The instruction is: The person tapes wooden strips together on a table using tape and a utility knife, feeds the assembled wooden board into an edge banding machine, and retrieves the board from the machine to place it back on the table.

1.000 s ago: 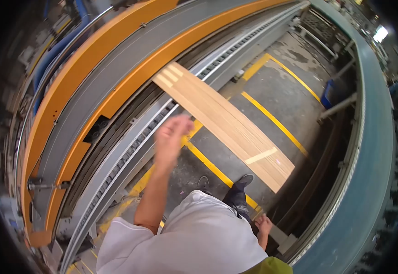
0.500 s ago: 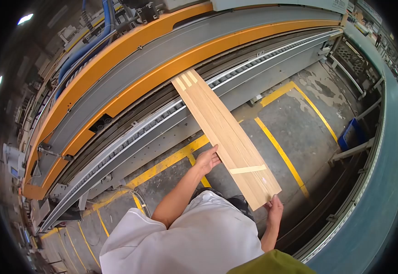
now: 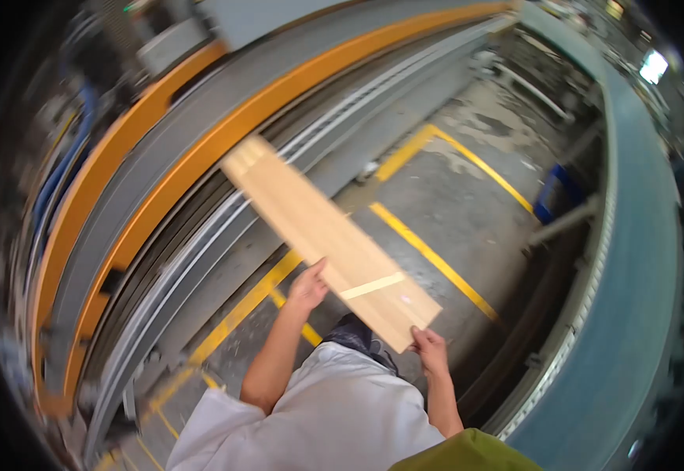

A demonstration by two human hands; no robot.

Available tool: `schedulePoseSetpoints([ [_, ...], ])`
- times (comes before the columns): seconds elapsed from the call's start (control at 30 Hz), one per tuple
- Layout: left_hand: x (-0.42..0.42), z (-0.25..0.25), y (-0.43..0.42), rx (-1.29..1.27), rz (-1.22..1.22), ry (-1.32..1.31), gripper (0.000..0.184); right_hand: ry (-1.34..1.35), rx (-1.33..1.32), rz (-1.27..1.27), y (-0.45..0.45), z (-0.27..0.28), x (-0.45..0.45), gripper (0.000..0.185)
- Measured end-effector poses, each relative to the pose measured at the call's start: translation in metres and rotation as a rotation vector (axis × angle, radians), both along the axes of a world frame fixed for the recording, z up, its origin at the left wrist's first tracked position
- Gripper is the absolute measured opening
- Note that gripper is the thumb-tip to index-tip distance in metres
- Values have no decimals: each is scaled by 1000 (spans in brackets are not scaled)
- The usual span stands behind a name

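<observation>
A long, flat wooden board (image 3: 318, 231) slants across the middle of the view. Light strips mark its far end, and one pale strip (image 3: 372, 286) crosses it near the close end. My left hand (image 3: 308, 286) grips the board's left edge, thumb on top and the fingers beneath mostly hidden. At the near end, my right hand (image 3: 429, 346) pinches the edge close to the corner. The board's far end lies over the rail of the orange and grey machine; whether it rests there I cannot tell.
The orange and grey machine (image 3: 201, 149) runs along the left and top, with a metal rail (image 3: 224, 216). A green conveyor belt (image 3: 632, 259) curves along the right. Yellow lines (image 3: 436, 259) mark the concrete floor, and a blue bin (image 3: 554, 195) stands by the conveyor's frame.
The view has swung to the right, so the machine and floor lines appear shifted and tilted. Both hands keep their hold on the board, which looks turned more toward the left.
</observation>
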State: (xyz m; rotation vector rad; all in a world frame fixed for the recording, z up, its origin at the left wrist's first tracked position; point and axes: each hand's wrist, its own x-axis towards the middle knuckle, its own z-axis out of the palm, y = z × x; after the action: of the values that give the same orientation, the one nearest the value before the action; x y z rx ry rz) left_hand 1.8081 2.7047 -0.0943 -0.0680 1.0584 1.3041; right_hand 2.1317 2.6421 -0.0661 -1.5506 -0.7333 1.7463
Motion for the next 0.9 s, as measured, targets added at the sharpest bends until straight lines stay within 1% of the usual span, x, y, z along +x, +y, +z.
schedulePoseSetpoints([
  [0.13, 17, -1, 32, 72, -8, -31, 46, -33, -12, -47, 20, -6, 7, 28],
  [0.17, 21, 0, 40, 70, -11, -14, 45, -47, -2, -104, 25, -6, 10, 28],
  [0.27, 27, 0, 61, 27, -17, 34, 44, -49, -19, -129, 39, -13, 14, 29],
  [0.33, 30, -6, 74, 83, -52, -1, 45, -70, -34, -150, 52, -2, 18, 30],
  [0.37, 35, -1, 80, 65, -60, 0, 45, -62, -41, -154, 57, -5, 22, 34],
  [0.4, 37, 5, 86, 40, -63, 7, 45, -70, -37, -214, 62, -8, 26, 34],
  [0.43, 39, 6, 95, 37, -111, 0, 45, -83, -46, -227, 69, -8, 29, 35],
  [0.5, 40, 6, 106, -7, -79, 4, 46, -145, -69, -219, 82, -3, 39, 38],
  [0.57, 44, 8, 118, -28, -99, 6, 45, -177, -41, -290, 97, 11, 48, 38],
  [0.73, 56, 11, 153, -16, -136, 10, 44, -193, -40, -357, 121, 12, 69, 37],
  [0.8, 60, 14, 166, -28, -190, 0, 43, -190, -52, -323, 129, 10, 70, 35],
  [0.9, 69, 20, 186, -53, -189, 11, 43, -123, -81, -275, 144, 16, 70, 33],
])
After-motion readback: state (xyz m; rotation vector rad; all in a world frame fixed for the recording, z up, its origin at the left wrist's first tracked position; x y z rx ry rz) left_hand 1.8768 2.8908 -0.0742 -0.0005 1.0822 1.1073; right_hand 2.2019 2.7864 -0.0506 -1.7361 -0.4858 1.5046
